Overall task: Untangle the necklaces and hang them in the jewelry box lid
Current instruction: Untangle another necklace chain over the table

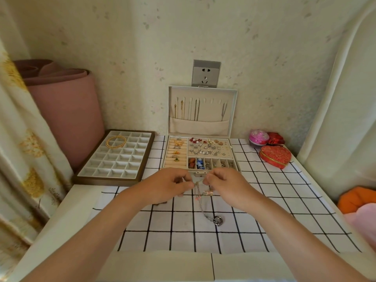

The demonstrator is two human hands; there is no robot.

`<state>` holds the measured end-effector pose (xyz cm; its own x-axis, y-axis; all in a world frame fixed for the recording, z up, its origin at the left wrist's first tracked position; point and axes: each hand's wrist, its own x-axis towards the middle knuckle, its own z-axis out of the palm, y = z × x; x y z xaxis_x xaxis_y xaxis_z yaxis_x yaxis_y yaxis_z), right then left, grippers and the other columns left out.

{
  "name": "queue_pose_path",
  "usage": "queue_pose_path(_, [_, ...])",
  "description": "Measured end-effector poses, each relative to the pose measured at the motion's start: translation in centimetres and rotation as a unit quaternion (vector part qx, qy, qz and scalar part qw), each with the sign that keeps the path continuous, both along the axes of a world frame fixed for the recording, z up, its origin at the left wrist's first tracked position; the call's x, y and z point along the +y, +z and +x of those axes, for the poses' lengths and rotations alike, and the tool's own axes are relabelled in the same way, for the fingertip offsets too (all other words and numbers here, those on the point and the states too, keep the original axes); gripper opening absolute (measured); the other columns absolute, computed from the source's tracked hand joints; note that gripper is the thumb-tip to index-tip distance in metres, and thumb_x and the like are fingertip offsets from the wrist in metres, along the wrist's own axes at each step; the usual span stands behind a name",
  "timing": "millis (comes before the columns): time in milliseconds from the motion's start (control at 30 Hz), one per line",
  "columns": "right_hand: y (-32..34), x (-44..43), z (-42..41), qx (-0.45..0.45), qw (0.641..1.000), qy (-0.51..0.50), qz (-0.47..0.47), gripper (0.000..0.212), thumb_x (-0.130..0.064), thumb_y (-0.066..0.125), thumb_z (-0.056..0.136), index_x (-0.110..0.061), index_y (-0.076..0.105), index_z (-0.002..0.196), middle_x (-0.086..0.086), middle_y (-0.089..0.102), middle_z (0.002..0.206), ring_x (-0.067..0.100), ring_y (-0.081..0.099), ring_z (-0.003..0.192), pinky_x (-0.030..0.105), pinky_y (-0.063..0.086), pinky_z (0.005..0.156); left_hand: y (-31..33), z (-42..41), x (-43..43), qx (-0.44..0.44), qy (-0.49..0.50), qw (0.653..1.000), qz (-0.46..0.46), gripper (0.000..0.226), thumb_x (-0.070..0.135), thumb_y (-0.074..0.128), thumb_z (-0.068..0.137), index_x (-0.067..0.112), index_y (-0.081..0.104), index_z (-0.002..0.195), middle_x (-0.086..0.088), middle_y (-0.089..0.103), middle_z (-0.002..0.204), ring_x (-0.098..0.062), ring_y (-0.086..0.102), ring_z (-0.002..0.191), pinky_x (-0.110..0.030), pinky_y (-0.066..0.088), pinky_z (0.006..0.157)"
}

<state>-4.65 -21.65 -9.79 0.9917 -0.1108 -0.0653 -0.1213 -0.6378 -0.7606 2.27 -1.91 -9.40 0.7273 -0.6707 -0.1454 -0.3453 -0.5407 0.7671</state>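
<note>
- Our left hand (pixel 164 186) and right hand (pixel 225 186) meet low over the checked cloth (pixel 183 231), just in front of the box (pixel 165 153). The fingers of each hand are curled and pinch the tangled necklaces (pixel 200 190) between them.
- The tangle hangs from our fingertips. One silver strand trails down to the cloth and ends in a ring pendant (pixel 218 220) lying there.
- The box stands open at the far end of the cloth, its lid (pixel 215 110) upright against the wall, under a socket (pixel 206 73).
- Several chains (pixel 181 108) hang in the lid, gold at the left and silver toward the middle and right. Their lower ends drop behind the lid's pocket.
- Inside the box we see rings in rolls at the left, small pieces pinned at the far right, and a row of small compartments along the front.
- A tray (pixel 114 178) of compartments sits left of the box, a gold coil (pixel 115 141) lying across its far cells.
- Right of the box, well apart from our hands, are a red heart case (pixel 274 156) and a pink ball (pixel 258 137).
</note>
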Motion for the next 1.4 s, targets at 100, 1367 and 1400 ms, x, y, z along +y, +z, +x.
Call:
queue_pose_path(100, [0.5, 0.6, 0.0, 0.012, 0.981, -0.044, 0.189, 0.038, -0.016, 0.046, 0.099, -0.014, 0.063, 0.066, 0.009, 0.073, 0.085, 0.026, 0.065, 0.084, 0.051, 0.051, 0.094, 0.4, 0.0, -0.4, 0.0, 0.005, 0.999, -0.043, 0.021, 0.031, 0.055, 0.1, 0.028, 0.072, 0.088, 0.006, 0.067, 0.071, -0.015, 0.061, 0.066, -0.033, 0.054, 0.071])
queue_pose_path(1367, [0.1, 0.2, 0.0, 0.008, 0.991, 0.045, 0.128, 0.005, -0.018, 0.077, 0.087, -0.023, 0.077, 0.085, -0.022, 0.067, 0.066, -0.01, 0.057, 0.062, 0.006, 0.041, 0.061, 0.9, -0.9, -0.3, 0.027, 0.035, 0.992, -0.121, 0.019, 0.013, 0.056, 0.095, 0.026, 0.066, 0.085, -0.004, 0.065, 0.088, -0.01, 0.06, 0.065, -0.029, 0.051, 0.06])
queue_pose_path(1400, [0.2, 0.3, -0.1, 0.018, 0.99, 0.047, 0.134, 0.006, -0.016, 0.077, 0.086, -0.022, 0.077, 0.085, -0.02, 0.068, 0.068, -0.01, 0.058, 0.064, 0.006, 0.041, 0.061, 0.9, -0.9, -0.3, 0.032, 0.035, 0.992, -0.121, 0.02, 0.014, 0.056, 0.095, 0.027, 0.066, 0.084, 0.001, 0.066, 0.084, -0.01, 0.06, 0.065, -0.03, 0.051, 0.061])
